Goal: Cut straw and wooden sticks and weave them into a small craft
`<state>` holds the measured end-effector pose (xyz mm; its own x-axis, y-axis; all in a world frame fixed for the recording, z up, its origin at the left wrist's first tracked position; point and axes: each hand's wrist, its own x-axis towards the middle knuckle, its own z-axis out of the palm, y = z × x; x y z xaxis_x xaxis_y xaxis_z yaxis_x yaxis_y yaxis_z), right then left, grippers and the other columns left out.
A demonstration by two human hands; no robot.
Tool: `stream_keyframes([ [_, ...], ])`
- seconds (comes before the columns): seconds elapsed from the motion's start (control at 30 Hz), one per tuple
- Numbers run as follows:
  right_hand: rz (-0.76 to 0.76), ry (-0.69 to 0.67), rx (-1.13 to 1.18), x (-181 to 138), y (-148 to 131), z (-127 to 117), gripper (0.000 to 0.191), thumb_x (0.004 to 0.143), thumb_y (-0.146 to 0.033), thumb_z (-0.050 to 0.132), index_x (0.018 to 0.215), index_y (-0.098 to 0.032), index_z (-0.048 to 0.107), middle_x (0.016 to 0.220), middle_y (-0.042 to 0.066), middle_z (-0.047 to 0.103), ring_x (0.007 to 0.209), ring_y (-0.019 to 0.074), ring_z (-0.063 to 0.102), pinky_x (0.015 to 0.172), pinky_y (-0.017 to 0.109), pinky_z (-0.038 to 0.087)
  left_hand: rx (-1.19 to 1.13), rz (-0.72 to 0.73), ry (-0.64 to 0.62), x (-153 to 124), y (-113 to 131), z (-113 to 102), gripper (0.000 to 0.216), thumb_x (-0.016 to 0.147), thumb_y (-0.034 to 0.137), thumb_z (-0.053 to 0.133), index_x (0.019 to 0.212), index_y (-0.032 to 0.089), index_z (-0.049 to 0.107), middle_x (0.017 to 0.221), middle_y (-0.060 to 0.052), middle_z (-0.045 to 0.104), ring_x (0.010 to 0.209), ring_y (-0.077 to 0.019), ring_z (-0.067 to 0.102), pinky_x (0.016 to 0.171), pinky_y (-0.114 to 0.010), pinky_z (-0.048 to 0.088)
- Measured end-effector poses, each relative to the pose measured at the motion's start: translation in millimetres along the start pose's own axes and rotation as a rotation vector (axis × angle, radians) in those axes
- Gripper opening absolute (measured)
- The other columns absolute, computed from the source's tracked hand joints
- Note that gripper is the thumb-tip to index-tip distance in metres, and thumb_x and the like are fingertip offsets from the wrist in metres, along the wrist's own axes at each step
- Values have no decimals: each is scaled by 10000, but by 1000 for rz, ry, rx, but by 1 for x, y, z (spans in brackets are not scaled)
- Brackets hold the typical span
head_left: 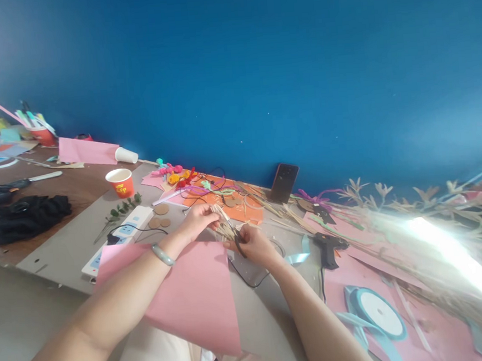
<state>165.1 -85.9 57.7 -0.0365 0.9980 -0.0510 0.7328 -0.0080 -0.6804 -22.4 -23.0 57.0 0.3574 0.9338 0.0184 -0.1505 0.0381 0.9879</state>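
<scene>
My left hand (199,219), a bangle on its wrist, pinches a small bunch of pale straw-like strips (217,210) over the middle of the table. Black-handled scissors (239,244) are gripped in my right hand (257,246), just to the right. Their blades point up and left, close against the strips; whether they touch them is too small to tell. Below my forearms, a pink paper sheet (195,295) hangs over the front edge of the table.
A white power strip (138,219) and a red paper cup (121,184) stand left. Behind my hands are orange paper (250,216), craft wires and an upright phone (283,182). To the right lie a black glue gun (327,250), a ribbon spool (379,314) and dried stalks.
</scene>
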Motion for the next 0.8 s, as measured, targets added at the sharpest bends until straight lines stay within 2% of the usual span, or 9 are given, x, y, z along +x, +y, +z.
stream_keyframes([
  [0.3, 11, 19, -107, -2, -4, -4, 380, 598, -437, 688, 586, -212, 381, 495, -70, 423, 466, 85, 321, 442, 224, 219, 22, -1, 3, 0, -2, -2, 104, 695, 213, 651, 711, 118, 611, 585, 0, 604, 508, -82, 560, 510, -194, 472],
  [0.6, 77, 21, -290, -3, -11, -9, 395, 602, -483, 701, 592, -219, 407, 537, -33, 507, 479, 112, 369, 471, 246, 224, 1, -23, -9, -1, -1, -1, 129, 683, 224, 669, 704, 114, 604, 636, -16, 622, 532, -85, 565, 506, -201, 476],
  [0.8, 41, 45, -290, -3, -9, -5, 404, 600, -503, 703, 604, -216, 419, 558, -34, 527, 482, 106, 371, 466, 240, 219, 24, -58, -59, -4, 1, 2, 108, 679, 190, 663, 710, 98, 616, 583, -1, 590, 495, -72, 545, 492, -189, 460],
])
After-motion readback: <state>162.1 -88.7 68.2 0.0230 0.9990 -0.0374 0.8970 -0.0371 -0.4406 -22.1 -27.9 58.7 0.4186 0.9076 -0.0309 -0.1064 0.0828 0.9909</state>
